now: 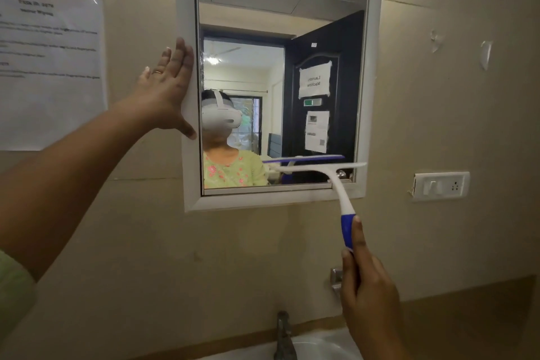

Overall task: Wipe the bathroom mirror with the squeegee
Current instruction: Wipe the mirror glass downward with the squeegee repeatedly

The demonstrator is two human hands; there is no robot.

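Note:
A white-framed mirror (187,9) hangs on the beige wall at the middle top. My left hand (168,88) lies flat and open against the frame's left side, fingers pointing up. My right hand (366,286) grips the blue end of a white squeegee (339,187). The squeegee's blade lies level across the glass near the mirror's lower right, just above the bottom frame. Its reflection shows right above the blade.
A printed sheet (49,67) is taped to the wall on the left. A white switch and socket plate (441,185) sits right of the mirror. Below are a metal tap (285,336), a white basin (318,348) and a small metal wall fitting (336,278).

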